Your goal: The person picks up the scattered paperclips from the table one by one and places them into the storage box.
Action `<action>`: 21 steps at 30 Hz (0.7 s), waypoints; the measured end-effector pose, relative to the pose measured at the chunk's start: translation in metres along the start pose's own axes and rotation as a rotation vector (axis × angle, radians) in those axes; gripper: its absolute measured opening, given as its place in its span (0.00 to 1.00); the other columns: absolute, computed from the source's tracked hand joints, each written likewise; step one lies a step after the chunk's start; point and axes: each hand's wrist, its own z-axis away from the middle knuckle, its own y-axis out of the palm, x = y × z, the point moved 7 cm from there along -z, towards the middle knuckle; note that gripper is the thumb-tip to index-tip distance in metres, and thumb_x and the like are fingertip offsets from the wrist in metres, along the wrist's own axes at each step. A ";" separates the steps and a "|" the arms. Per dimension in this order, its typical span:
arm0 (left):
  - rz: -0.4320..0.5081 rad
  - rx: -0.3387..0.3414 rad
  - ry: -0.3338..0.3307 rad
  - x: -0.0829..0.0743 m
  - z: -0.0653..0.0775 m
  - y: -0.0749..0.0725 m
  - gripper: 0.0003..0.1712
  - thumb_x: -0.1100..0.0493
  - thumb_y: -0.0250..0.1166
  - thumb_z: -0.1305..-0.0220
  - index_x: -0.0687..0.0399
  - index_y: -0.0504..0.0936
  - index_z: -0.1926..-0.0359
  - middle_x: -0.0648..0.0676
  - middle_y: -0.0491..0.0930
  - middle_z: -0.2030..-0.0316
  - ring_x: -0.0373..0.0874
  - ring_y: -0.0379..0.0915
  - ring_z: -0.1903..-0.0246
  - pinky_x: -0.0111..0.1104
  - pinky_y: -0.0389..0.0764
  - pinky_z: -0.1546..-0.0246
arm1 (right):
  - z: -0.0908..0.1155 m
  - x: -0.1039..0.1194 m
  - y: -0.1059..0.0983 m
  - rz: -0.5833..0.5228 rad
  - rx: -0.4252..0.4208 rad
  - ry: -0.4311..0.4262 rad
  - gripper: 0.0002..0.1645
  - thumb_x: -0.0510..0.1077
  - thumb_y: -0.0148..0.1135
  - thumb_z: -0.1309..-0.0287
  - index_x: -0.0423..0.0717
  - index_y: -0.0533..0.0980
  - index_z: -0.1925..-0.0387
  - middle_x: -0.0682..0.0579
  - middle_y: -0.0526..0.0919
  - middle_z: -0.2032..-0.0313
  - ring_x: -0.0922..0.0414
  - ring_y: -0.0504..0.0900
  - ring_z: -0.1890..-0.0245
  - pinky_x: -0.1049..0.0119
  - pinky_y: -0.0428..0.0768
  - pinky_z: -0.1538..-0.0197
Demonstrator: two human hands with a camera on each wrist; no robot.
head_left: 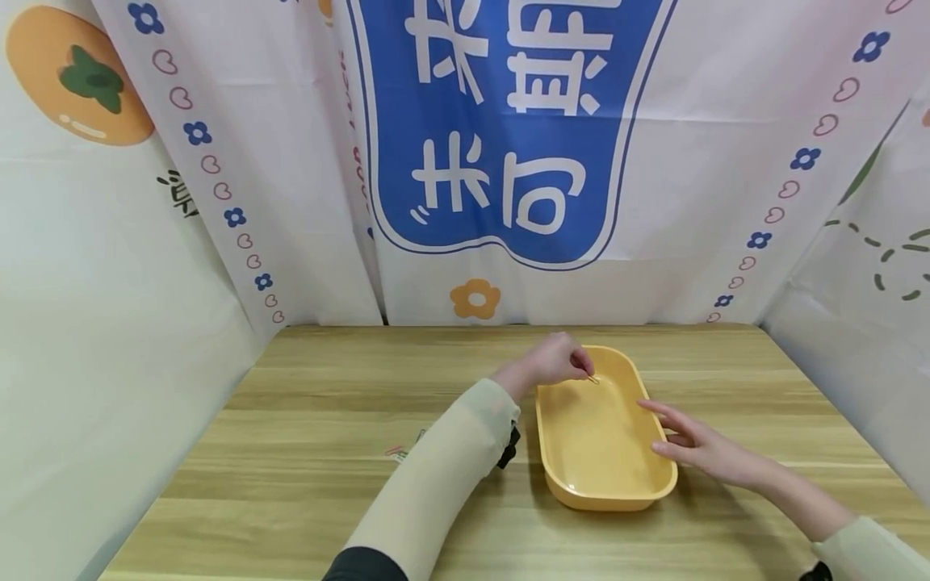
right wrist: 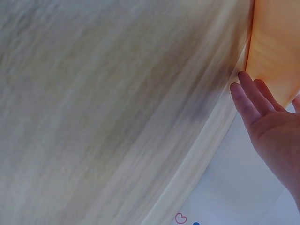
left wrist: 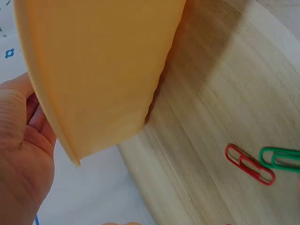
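A yellow plastic basin (head_left: 603, 452) stands on the wooden table. My left hand (head_left: 555, 359) reaches over its far left rim and pinches a small yellowish paper clip (head_left: 593, 379) between thumb and fingertips. In the left wrist view the basin's wall (left wrist: 103, 70) hides those fingertips and the clip. At the basin's right side, my right hand (head_left: 686, 440) rests thumb and index finger over the rim. Its other fingers (right wrist: 255, 93) extend along the outer wall in the right wrist view.
On the table left of the basin lie a red paper clip (left wrist: 249, 164) and a green paper clip (left wrist: 281, 159), with a bit of pink at the frame edge. My left sleeve (head_left: 443, 468) partly covers this spot in the head view. Printed white cloth (head_left: 305, 161) surrounds the wooden table (head_left: 312, 436).
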 end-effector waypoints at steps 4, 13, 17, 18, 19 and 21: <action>-0.044 0.001 -0.004 -0.001 -0.001 0.002 0.03 0.64 0.68 0.38 0.54 0.87 0.67 0.44 0.85 0.69 0.29 0.75 0.69 0.17 0.72 0.63 | 0.000 0.002 0.000 -0.005 0.001 -0.007 0.37 0.38 0.53 0.30 0.31 0.47 0.29 0.15 0.55 0.39 0.49 0.76 0.45 0.69 0.77 0.51; -0.066 0.027 -0.036 0.004 0.001 0.003 0.04 0.63 0.67 0.38 0.56 0.87 0.63 0.46 0.84 0.67 0.32 0.74 0.68 0.19 0.72 0.63 | -0.001 0.000 0.000 0.005 -0.001 0.001 0.37 0.38 0.53 0.30 0.32 0.48 0.28 0.16 0.55 0.38 0.41 0.76 0.46 0.69 0.77 0.51; -0.040 0.017 -0.043 0.008 0.006 -0.004 0.05 0.63 0.67 0.37 0.58 0.87 0.61 0.46 0.84 0.66 0.32 0.75 0.66 0.19 0.72 0.62 | -0.001 0.001 0.000 0.014 -0.005 -0.007 0.37 0.37 0.53 0.30 0.31 0.48 0.29 0.15 0.56 0.39 0.39 0.76 0.46 0.69 0.77 0.51; -0.029 0.012 -0.034 0.008 0.008 -0.007 0.05 0.63 0.67 0.37 0.58 0.87 0.61 0.46 0.84 0.66 0.32 0.75 0.66 0.20 0.73 0.61 | -0.001 0.002 0.000 0.016 -0.004 -0.012 0.37 0.37 0.53 0.30 0.31 0.48 0.29 0.15 0.55 0.39 0.38 0.75 0.46 0.69 0.77 0.51; -0.018 0.007 -0.025 0.008 0.010 -0.009 0.05 0.64 0.67 0.38 0.58 0.87 0.61 0.46 0.84 0.66 0.32 0.76 0.66 0.20 0.73 0.61 | -0.001 0.003 0.001 0.016 -0.005 -0.013 0.37 0.37 0.53 0.30 0.31 0.48 0.29 0.15 0.56 0.39 0.38 0.75 0.46 0.69 0.77 0.51; 0.006 0.000 -0.002 0.008 0.015 -0.015 0.06 0.64 0.68 0.38 0.59 0.87 0.60 0.46 0.84 0.66 0.32 0.76 0.66 0.20 0.74 0.62 | -0.001 0.003 0.001 0.021 -0.003 -0.021 0.37 0.37 0.53 0.30 0.30 0.48 0.29 0.15 0.56 0.39 0.39 0.76 0.46 0.69 0.77 0.51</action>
